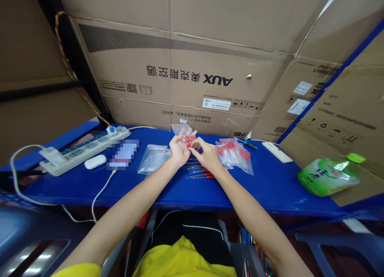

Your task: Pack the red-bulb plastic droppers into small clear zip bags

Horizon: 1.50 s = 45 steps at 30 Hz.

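My left hand [178,152] holds a small clear plastic bag [180,129] upright above the blue table, with its fingers behind it. Several red pieces [188,140] show at the bag's lower part. My right hand [207,153] pinches at that lower end, thumb and forefinger against the red pieces. Under my hands lie several thin, pale sticks with red ends [207,175]. To the right is a pile of clear bags with red pieces in them [230,151]. Flat clear bags [153,159] lie to the left of my left wrist.
A white power strip [87,149], a white earbud case [95,161] and a phone [123,153] on a cable are at left. A green screwdriver [250,145], a white power bank [276,152] and a green bottle [328,176] are at right. Large cardboard boxes [186,41] stand behind.
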{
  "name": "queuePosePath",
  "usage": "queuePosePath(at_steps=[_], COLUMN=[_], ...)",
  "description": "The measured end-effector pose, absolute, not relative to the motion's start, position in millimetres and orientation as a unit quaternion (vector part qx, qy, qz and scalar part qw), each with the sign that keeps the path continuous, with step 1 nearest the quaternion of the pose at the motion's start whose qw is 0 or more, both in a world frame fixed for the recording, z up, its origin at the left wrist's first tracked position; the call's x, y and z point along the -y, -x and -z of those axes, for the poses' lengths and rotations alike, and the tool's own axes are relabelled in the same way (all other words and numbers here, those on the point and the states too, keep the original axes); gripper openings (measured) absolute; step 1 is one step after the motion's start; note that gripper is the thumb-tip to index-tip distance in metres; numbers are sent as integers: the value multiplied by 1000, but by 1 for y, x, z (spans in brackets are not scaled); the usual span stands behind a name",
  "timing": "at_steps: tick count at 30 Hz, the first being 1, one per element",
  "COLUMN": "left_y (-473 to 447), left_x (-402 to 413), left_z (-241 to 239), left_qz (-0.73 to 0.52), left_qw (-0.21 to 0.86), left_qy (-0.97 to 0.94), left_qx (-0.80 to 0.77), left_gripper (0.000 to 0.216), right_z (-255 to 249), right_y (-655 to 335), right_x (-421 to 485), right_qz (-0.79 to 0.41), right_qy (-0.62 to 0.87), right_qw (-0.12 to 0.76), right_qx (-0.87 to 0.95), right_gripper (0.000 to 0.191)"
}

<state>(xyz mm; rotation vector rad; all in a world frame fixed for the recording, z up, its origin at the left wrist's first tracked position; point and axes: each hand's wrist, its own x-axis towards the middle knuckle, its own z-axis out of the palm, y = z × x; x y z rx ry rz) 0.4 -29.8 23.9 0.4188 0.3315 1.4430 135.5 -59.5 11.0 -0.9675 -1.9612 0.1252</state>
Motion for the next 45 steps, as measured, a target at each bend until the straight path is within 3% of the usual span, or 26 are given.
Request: queuePosePath(at_steps=[12,21,29,34,40,43,45], left_y=[-11,-8,7,11,11,15,17], left_x=[39,37,32,30,23,14,11], left_z=[-26,-25,-33,-32,-30,-25,-22], left_qz=[-628,-613,-597,-548,-492,-461,-483], left_qw=[732,753,770,788,780,703,586], left_qy=[-208,-180,-180,-243,-334,-424,-492], left_qx=[-162,-158,-134,-140,-197,-337,-425], left_gripper=[75,63,49,50,82,91,86], right_z=[-15,-18,-20,-23,-33,-37,-38], right_y=[-134,-135,-160,-165,-163,-165,-168], right_x=[62,62,49,48,55,55,53], right_qz=[60,73,37,-10,-25,-48,-85], right_qy=[473,476,378,369,384,408,412], right_qw=[440,405,409,455,579,643,679], right_qx=[761,777,830,810,719,646,601], right_gripper=[16,16,33,15,23,27,29])
